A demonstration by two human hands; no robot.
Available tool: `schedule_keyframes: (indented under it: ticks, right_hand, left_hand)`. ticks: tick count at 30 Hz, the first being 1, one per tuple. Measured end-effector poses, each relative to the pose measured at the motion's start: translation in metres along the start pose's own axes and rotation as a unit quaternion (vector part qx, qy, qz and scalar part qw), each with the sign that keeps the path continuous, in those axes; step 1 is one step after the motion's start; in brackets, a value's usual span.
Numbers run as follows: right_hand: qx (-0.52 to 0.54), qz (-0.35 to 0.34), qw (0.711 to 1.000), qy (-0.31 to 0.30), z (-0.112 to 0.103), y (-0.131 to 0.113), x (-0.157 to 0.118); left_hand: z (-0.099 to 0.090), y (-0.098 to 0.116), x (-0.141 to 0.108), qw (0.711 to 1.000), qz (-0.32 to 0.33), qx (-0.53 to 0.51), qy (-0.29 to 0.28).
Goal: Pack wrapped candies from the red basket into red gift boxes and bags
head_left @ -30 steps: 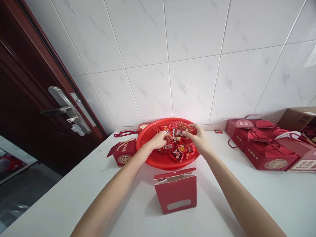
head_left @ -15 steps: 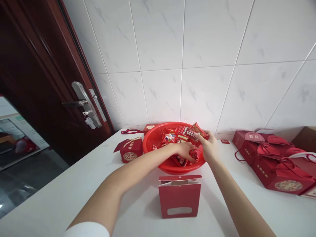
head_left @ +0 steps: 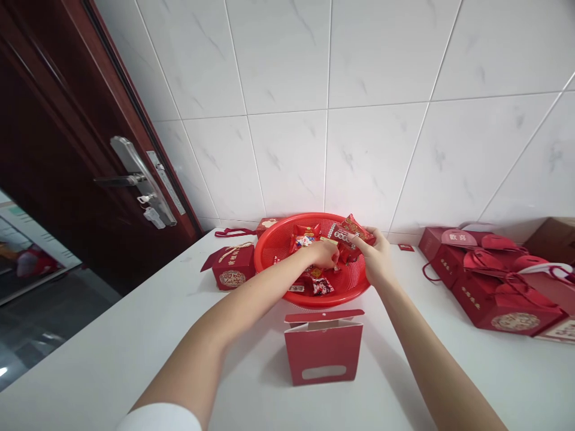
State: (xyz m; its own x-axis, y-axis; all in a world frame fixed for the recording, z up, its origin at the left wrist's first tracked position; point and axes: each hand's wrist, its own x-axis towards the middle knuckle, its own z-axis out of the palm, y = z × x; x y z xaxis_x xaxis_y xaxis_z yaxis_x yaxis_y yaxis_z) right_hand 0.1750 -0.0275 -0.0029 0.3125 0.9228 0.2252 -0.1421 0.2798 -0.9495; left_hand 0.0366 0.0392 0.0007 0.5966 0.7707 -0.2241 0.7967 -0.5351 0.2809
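Note:
A red plastic basket (head_left: pixel 354 288) holds several red-wrapped sweets (head_left: pixel 306 237). Inside it, my left hand (head_left: pixel 326 254) has its fingers curled together over the sweets; what they pinch, if anything, is hidden. My right hand (head_left: pixel 378 258) is closed at the basket's right rim, gripping red candy packets (head_left: pixel 353 227) between thumb and fingers; how many I cannot tell. In front of the basket stands a red gift box (head_left: pixel 323 354), upright, its top flap partly raised and a pale oval window low on its face.
Left of the basket sits a small red box (head_left: pixel 234 270) with gold print, and behind it a dark red ribbon (head_left: pixel 236 231). Several red gift boxes (head_left: pixel 507 299) crowd the right side. A little red packet (head_left: pixel 406 247) lies near the tiled wall. A dark door (head_left: pixel 58 137) is at left.
My left hand has drawn left within the basket, and its spread fingers have curled in. My right hand still grips the packets at the rim. The view has shifted slightly.

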Motion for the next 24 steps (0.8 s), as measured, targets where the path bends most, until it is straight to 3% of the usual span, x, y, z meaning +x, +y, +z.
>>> schedule_keyframes:
  ticks: [6,18,24]
  right_hand:
    - [-0.003,-0.004,1.0,-0.014,-0.0007,-0.0011,-0.0032]
    - [0.004,-0.015,1.0,-0.021,-0.0013,0.005,-0.0001]
    - [0.047,0.004,0.998,-0.029,0.001,-0.0005,-0.0024]
  left_hand:
    - [0.0015,-0.0001,-0.0022,0.998,-0.029,0.046,-0.027]
    - [0.0005,-0.002,-0.0041,0.999,0.004,0.013,-0.031]
    - [-0.001,-0.0065,-0.0036,1.0,0.005,-0.015,0.0]
